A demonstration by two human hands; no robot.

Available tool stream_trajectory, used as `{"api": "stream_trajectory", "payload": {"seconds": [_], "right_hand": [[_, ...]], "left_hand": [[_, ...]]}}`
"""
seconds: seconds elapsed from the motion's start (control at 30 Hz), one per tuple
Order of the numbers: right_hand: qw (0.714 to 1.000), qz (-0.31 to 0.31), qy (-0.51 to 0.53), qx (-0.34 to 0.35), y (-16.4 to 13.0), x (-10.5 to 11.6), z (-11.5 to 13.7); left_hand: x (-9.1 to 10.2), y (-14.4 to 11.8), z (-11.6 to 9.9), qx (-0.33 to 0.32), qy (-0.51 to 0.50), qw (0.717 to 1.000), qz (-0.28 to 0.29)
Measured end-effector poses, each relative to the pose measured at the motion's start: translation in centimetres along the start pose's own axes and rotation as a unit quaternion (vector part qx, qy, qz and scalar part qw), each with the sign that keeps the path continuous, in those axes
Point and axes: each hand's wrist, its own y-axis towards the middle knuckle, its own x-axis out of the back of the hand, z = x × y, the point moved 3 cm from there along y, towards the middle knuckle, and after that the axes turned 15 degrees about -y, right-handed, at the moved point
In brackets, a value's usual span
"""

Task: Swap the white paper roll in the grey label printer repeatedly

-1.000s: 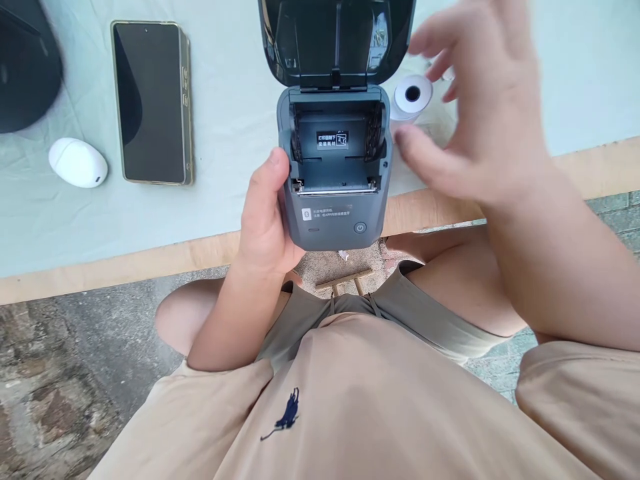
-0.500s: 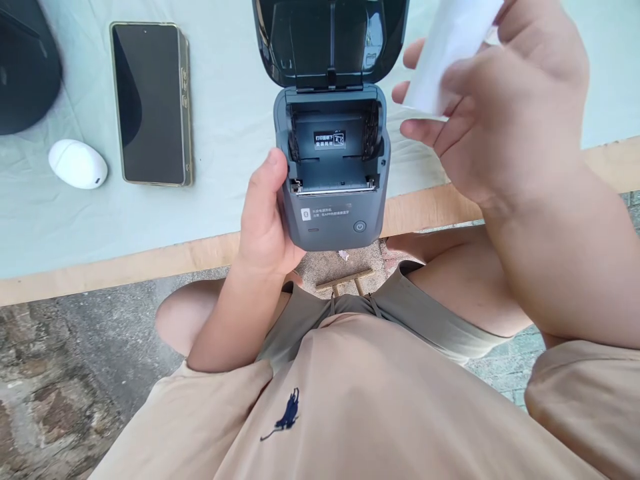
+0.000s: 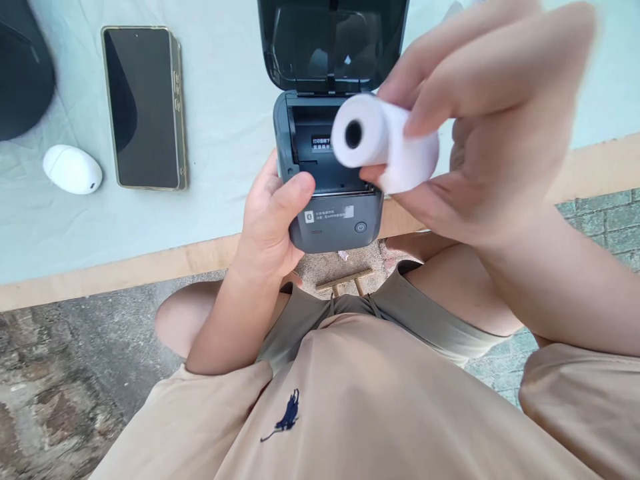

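Observation:
A small grey label printer (image 3: 334,220) with its dark lid (image 3: 330,43) flipped open is held by my left hand (image 3: 270,220) over the table's front edge, thumb resting on its left front corner. My right hand (image 3: 480,133) grips a white paper roll (image 3: 383,140) between thumb and fingers, hovering just above and in front of the printer's open paper bay. The roll's hollow core faces me. The roll hides the right part of the bay.
On the pale green tablecloth (image 3: 225,120) lie a dark phone (image 3: 143,107), a white oval case (image 3: 73,169) and a black object (image 3: 23,67) at the far left. The table's wooden edge (image 3: 125,270) runs across; my knees and stone floor are below.
My right hand picked the paper roll up from the table behind the printer and brought it left and down over the open bay. My left thumb shifted onto the printer's front.

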Motion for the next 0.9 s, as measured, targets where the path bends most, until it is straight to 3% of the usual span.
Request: {"api": "stream_trajectory", "payload": {"seconds": [0.1,0.27,0.4,0.53,0.77,0.9], "right_hand": [[0.990,-0.063,-0.084,0.094,-0.3,-0.1,1.5],[0.979,-0.039,-0.191,0.062,-0.2,-0.4,2.5],[0.978,0.007,-0.205,0.044,0.1,-0.5,2.1],[0.975,0.029,-0.192,0.112,-0.1,-0.6,1.4],[0.960,-0.048,-0.201,0.189,-0.8,-0.7,1.2],[0.957,-0.080,-0.168,0.223,-1.4,-1.4,2.2]], "left_hand": [[0.1,-0.1,0.1,-0.011,0.021,1.000,0.011],[0.2,-0.3,0.3,-0.015,0.026,1.000,0.007],[0.2,-0.4,0.3,-0.018,0.040,0.999,0.014],[0.0,-0.5,0.2,-0.004,0.053,0.999,-0.004],[0.1,-0.2,0.2,0.007,0.036,0.999,-0.025],[0.3,0.1,0.1,0.005,0.016,1.000,0.007]]}}
